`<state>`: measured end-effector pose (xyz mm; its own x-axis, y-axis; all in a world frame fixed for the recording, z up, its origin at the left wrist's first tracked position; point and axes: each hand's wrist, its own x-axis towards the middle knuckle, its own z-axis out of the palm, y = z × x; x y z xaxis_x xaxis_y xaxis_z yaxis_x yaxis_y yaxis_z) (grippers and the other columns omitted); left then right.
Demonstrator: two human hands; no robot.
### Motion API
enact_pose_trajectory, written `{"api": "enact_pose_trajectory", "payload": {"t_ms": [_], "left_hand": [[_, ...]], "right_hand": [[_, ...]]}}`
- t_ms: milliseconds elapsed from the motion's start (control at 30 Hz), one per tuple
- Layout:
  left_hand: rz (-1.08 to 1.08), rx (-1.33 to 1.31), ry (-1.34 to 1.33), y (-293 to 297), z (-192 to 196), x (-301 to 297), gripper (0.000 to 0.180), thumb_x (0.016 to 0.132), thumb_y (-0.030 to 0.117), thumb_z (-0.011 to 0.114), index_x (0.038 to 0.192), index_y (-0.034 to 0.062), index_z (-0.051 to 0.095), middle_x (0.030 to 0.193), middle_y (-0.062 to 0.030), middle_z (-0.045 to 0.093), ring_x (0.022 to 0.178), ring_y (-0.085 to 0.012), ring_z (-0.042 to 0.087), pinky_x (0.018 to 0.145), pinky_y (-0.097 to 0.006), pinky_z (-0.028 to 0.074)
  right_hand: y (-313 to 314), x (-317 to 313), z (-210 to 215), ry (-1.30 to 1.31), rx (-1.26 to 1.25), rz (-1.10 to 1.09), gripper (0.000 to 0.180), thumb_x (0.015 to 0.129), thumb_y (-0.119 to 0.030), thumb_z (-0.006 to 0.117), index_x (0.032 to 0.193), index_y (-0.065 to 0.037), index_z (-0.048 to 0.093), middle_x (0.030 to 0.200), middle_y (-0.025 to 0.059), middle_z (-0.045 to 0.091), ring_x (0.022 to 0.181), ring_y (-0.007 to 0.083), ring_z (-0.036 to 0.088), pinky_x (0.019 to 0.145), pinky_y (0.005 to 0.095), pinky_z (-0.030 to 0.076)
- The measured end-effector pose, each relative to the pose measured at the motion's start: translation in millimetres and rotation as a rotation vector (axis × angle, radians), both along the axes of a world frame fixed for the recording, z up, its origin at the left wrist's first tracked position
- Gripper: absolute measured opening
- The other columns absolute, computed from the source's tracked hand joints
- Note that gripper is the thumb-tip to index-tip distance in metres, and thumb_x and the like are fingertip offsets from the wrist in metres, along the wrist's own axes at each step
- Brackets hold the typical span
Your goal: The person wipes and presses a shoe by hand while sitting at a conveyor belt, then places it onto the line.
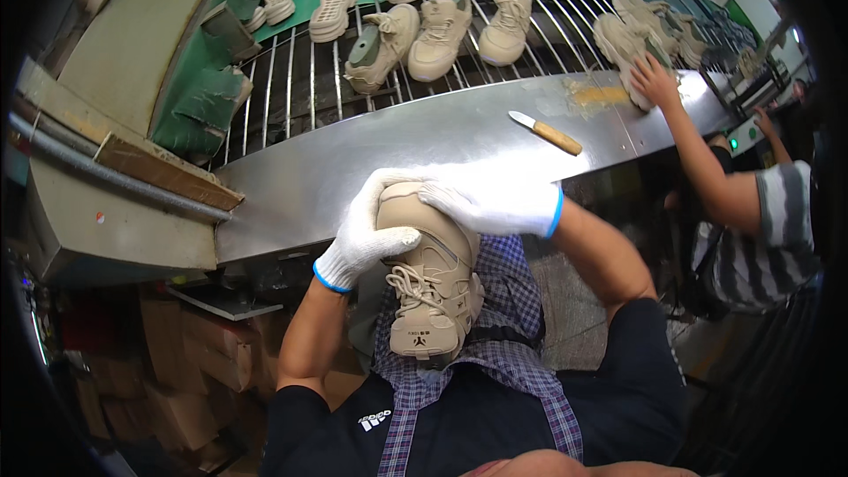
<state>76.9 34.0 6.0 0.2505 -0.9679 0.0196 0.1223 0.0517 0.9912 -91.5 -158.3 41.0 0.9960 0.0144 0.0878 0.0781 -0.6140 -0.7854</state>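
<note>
A beige lace-up sneaker [430, 269] is held against my checked apron, its toe pointing away from me and its tongue toward me. My left hand [364, 228], in a white knit glove with a blue cuff, wraps the toe's left side, thumb across the front near the laces. My right hand [495, 203], gloved the same way, presses over the toe from the right; bright glare washes out part of that glove. Beyond my hands, a knife [555, 136] with a wooden handle and short blade lies on the metal ledge [353, 146].
Several beige sneakers [439, 38] and loose soles [334, 9] sit on the metal-rod rack [291, 88] behind the ledge. At the right, a co-worker's hand [655, 84] touches more shoes. A beige machine housing [124, 212] stands left; cardboard boxes [203, 349] are stacked below it.
</note>
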Motion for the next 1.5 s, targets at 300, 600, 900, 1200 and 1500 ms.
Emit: {"api": "enact_pose_trajectory", "payload": {"t_ms": [300, 600, 900, 1200, 1500], "left_hand": [[0.000, 0.013, -0.109, 6, 10, 8, 0.079, 0.085, 0.030, 0.092, 0.148, 0.0012, 0.054, 0.139, -0.0145, 0.065, 0.129, -0.0213, 0.062, 0.111, -0.038, 0.052], [0.038, -0.042, 0.113, 4, -7, 36, 0.064, 0.106, 0.027, 0.056, 0.158, -0.0087, 0.045, 0.155, -0.0184, 0.059, 0.144, -0.0270, 0.055, 0.124, -0.041, 0.042], [-0.249, -0.095, 0.267, -20, 5, 53, 0.062, 0.096, 0.031, 0.070, 0.145, -0.0041, 0.057, 0.144, -0.0169, 0.063, 0.134, -0.0250, 0.059, 0.120, -0.039, 0.043], [-0.100, 0.035, 0.281, -31, 9, 66, 0.028, 0.100, 0.018, 0.068, 0.115, -0.0045, 0.069, 0.115, -0.0174, 0.075, 0.107, -0.0244, 0.072, 0.104, -0.041, 0.056], [0.443, 0.260, 0.021, -33, -25, 101, 0.023, 0.105, 0.023, 0.065, 0.120, 0.0047, 0.068, 0.112, -0.0075, 0.075, 0.098, -0.0178, 0.072, 0.091, -0.034, 0.058]], "right_hand": [[0, 0, -41, 0.076, 0.187, -0.113, 0.060, 0.117, -0.045, 0.041, 0.157, -0.001, 0.053, 0.156, 0.0221, 0.057, 0.142, 0.0327, 0.057, 0.122, 0.0413, 0.043], [109, -15, -184, 0.070, 1.258, -0.239, 0.077, 0.112, -0.059, 0.049, 0.161, 0.000, 0.043, 0.154, 0.0230, 0.056, 0.141, 0.0297, 0.054, 0.120, 0.0414, 0.042], [95, -19, -167, 0.076, 1.341, -0.270, 0.071, 0.110, -0.057, 0.053, 0.155, -0.002, 0.050, 0.146, 0.0204, 0.060, 0.131, 0.0283, 0.058, 0.114, 0.0405, 0.047], [40, -39, -125, 0.062, 1.330, -0.347, 0.065, 0.109, -0.055, 0.056, 0.149, -0.003, 0.057, 0.137, 0.0178, 0.065, 0.122, 0.0268, 0.063, 0.107, 0.0397, 0.051], [-114, -65, -54, -0.067, 1.384, -0.627, 0.060, 0.108, -0.053, 0.060, 0.143, -0.005, 0.063, 0.129, 0.0152, 0.070, 0.112, 0.0254, 0.068, 0.101, 0.0389, 0.056]]}}
